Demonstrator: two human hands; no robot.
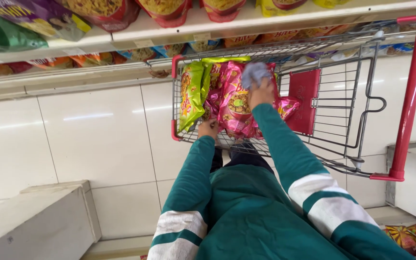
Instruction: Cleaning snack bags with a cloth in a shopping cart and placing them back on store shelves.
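Note:
A wire shopping cart (pixel 352 96) with red trim and a red handle stands before me on the white tiled floor. Inside lie pink snack bags (pixel 232 103) and green snack bags (pixel 192 91). My right hand (pixel 260 91) reaches into the cart over the pink bags and grips a grey cloth (pixel 253 73). Down at the cart's near edge, my left hand (pixel 208 128) touches the lower end of a pink bag; whether it grips the bag is unclear. Both arms wear green sleeves with white bands.
Shelves (pixel 179 29) stocked with snack bags run along the top of the view. A white shelf base (pixel 39 219) juts out at lower left and another (pixel 415 178) at right, with snack bags (pixel 412 238) below it.

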